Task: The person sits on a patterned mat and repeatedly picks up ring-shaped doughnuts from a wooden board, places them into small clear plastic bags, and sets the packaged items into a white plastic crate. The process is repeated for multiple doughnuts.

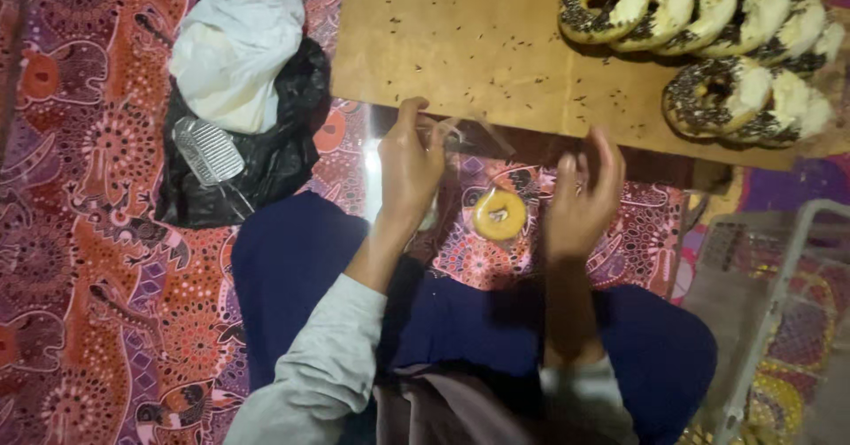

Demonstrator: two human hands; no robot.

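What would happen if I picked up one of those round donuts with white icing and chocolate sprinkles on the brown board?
The round sprinkle-topped donuts would probably feel light and squashy. The brown wooden board is already dotted with fallen sprinkles, so more would likely drop off. The white icing looks soft and might smear on your fingers. They lean on each other in rows, so neighbours may slump.

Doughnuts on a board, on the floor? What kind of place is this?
Probably a home where doughnuts get packed by hand: they sit in rows on a wooden board, a patterned cloth covers the floor, and plastic bags lie nearby.
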